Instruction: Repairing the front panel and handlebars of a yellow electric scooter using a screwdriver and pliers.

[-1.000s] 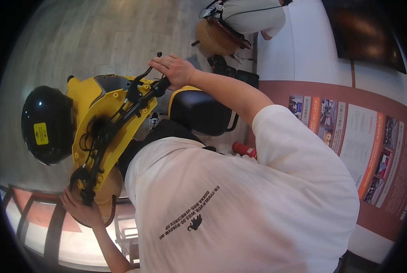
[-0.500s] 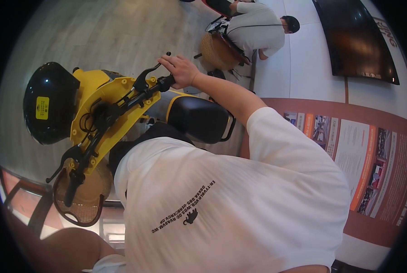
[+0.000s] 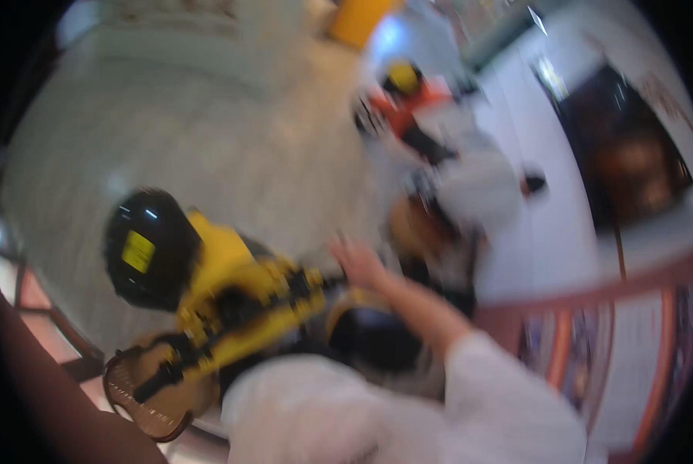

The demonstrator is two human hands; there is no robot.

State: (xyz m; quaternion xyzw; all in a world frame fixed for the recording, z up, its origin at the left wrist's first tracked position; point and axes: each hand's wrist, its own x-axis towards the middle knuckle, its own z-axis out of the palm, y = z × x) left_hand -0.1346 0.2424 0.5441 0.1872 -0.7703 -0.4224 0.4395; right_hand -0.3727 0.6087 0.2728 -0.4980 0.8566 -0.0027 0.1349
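Note:
Motion blurs the picture. A yellow electric scooter [image 3: 221, 249] stands in front of me, turned to the left, with its front panel and bare handlebar [image 3: 242, 325] showing. My right hand [image 3: 359, 264] is at the right end of the handlebar, its fingers stretched and apart; whether the palm touches the grip is unclear. The left grip [image 3: 158, 380] has no hand on it. My left hand is out of the picture. A glossy black rounded shell [image 3: 151, 249] with a yellow label sits at the scooter's front. Behind the handlebar is the black seat [image 3: 377, 332].
A brown woven chair [image 3: 149, 410] is under the left grip. Ahead on the right, a person in a light shirt [image 3: 478, 189] sits on another chair [image 3: 420, 224]. Past them is a blurred orange-red shape [image 3: 400, 108]. A dark screen [image 3: 633, 147] hangs on the right wall.
The view has swung, so the scooter and seated person sit lower and more to the right. My right hand, earlier resting on the right grip and brake lever, now looks lifted with its fingers spread.

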